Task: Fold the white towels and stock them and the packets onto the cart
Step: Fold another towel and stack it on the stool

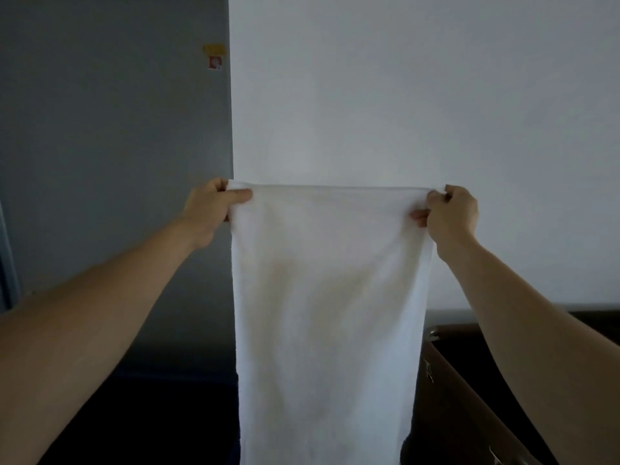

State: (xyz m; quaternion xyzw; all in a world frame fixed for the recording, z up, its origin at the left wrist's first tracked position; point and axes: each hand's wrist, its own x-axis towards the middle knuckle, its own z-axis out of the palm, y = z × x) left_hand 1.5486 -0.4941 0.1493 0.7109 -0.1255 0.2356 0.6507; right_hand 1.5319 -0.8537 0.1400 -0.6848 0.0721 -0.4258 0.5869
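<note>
A white towel (327,313) hangs straight down in front of me, stretched flat at arm's length. My left hand (211,211) pinches its top left corner. Its top right corner is gripped by my right hand (451,213). The top edge runs taut and level between the two hands. The towel's lower end passes below the frame, so its bottom is hidden. No cart and no packets are in view.
A brown cardboard box (469,397) stands open at the lower right, partly behind my right forearm. A dark surface (151,414) lies low on the left. A white wall (402,95) is straight ahead, with a grey panel (100,129) carrying small stickers (214,57) to the left.
</note>
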